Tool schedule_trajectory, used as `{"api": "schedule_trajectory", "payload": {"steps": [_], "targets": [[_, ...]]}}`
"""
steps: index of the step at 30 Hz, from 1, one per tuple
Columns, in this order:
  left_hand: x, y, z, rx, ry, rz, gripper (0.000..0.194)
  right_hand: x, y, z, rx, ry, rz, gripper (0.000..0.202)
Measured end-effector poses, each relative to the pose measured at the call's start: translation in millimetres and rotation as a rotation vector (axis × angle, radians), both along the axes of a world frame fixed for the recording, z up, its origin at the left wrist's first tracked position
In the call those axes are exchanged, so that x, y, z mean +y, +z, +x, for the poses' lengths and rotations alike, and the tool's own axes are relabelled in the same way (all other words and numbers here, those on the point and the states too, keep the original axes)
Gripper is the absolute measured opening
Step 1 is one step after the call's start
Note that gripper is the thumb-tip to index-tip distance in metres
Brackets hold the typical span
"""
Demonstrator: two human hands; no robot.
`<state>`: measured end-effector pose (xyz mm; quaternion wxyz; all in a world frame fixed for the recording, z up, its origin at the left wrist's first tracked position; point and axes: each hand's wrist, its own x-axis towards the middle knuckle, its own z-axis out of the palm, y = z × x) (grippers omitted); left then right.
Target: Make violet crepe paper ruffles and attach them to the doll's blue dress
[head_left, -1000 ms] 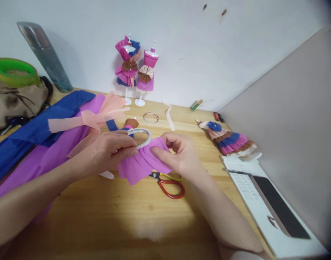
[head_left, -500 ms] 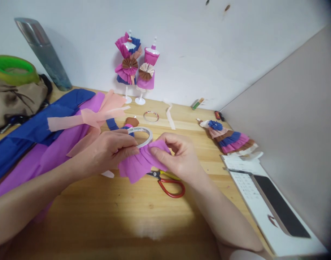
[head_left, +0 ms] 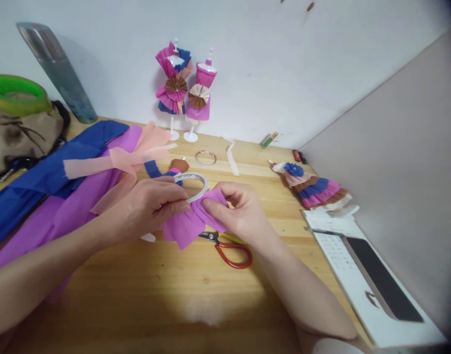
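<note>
A strip of purple crepe paper (head_left: 184, 227), gathered in folds, hangs between my hands above the wooden table (head_left: 181, 295). My left hand (head_left: 146, 204) pinches its left end together with a white tape roll (head_left: 202, 187), whose ring stands out beyond the fingers. With thumb and fingers closed, my right hand (head_left: 240, 209) grips the right end of the purple paper. Scissors with red and yellow handles (head_left: 234, 255) lie on the table just below the paper, their blades partly hidden by it.
Long blue (head_left: 77, 147) and purple crepe sheets and peach strips (head_left: 125, 160) cover the left side. Two dressed mini mannequins (head_left: 175, 91) stand by the wall. A dressed doll (head_left: 314, 189) and a white board with a phone (head_left: 383, 278) lie right. A bottle (head_left: 59, 73) stands back left.
My right fingers have shifted slightly on the purple paper, and its right end is bunched in closer to them. My left hand and the tape roll look nearly unmoved.
</note>
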<state>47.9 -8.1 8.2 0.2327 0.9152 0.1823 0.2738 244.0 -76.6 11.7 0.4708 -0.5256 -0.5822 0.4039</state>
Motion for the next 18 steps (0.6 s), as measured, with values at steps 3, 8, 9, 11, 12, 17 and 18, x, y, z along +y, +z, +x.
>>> {"api": "schedule_trajectory", "payload": {"steps": [3,8,9,11,12,17,18], "targets": [[-1.3,0.9,1.2,-0.033,-0.008,0.018,0.030,0.9,-3.2,0.4,0.020,-0.021,-0.036,0.023],[-2.0,4.0,0.3,0.001,-0.089,0.114,0.033,5.5,-15.7,4.0,0.197,-0.005,-0.207,0.028],[-1.3,3.4,-0.2,0.007,-0.107,0.131,0.032,7.2,-18.4,4.9,0.252,0.013,-0.254,0.026],[1.1,1.2,-1.0,0.010,-0.119,0.150,0.031,10.8,-22.9,6.8,0.348,0.035,-0.327,0.025],[2.5,0.1,-1.1,0.012,-0.120,0.153,0.031,12.4,-24.3,7.8,0.382,0.041,-0.345,0.026],[7.7,0.0,0.0,0.021,-0.119,0.127,0.028,13.4,-19.0,15.8,0.364,0.147,-0.341,0.027],[8.1,0.8,0.3,0.016,-0.112,0.126,0.028,12.5,-16.0,17.4,0.335,0.143,-0.327,0.027]]}}
